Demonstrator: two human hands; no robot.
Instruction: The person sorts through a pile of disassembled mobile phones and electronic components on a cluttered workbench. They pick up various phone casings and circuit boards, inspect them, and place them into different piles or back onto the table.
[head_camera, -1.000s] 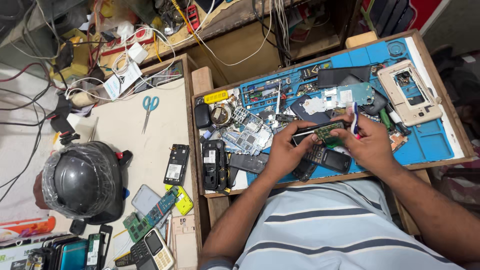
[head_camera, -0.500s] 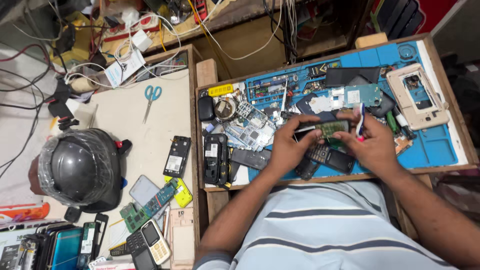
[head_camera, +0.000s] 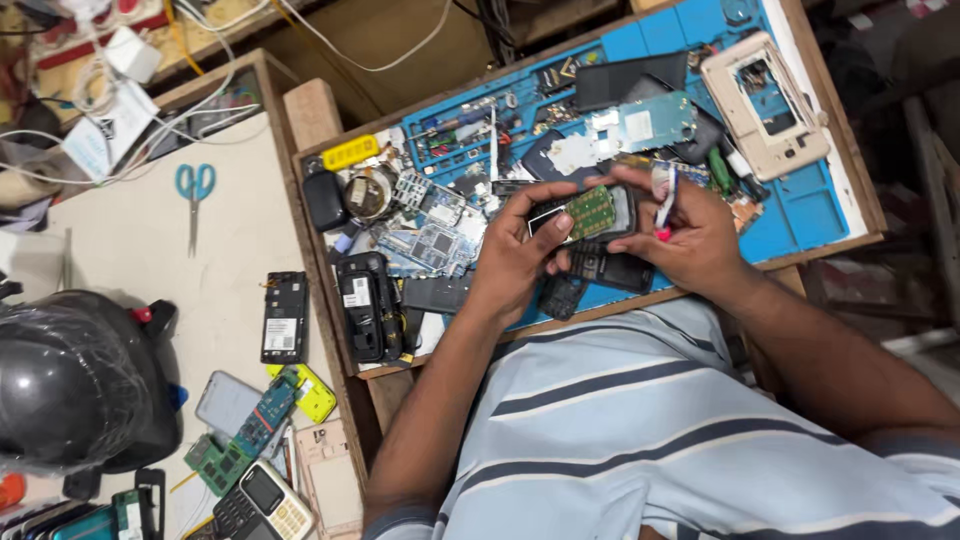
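My left hand (head_camera: 515, 255) grips a small black phone body with a green circuit board (head_camera: 588, 212) showing in it, held just above the blue work mat (head_camera: 790, 205). My right hand (head_camera: 690, 235) steadies the same phone from the right and also holds a small white tool with a pink tip (head_camera: 663, 200) between its fingers. Under my hands lie a black keypad phone (head_camera: 605, 265) and a dark phone part (head_camera: 562, 295). Several loose circuit boards (head_camera: 430, 240) lie to the left of my left hand.
A wooden tray (head_camera: 850, 170) rims the mat, holding a white phone frame (head_camera: 765, 105), a black phone (head_camera: 365, 305) and small parts. On the beige table to the left lie blue scissors (head_camera: 195, 190), an opened phone (head_camera: 285, 318), a black helmet (head_camera: 75, 385) and more phones (head_camera: 255, 495).
My hands have shifted slightly while working the phone; the green board now faces up between them. The camera view has moved closer and to the right.
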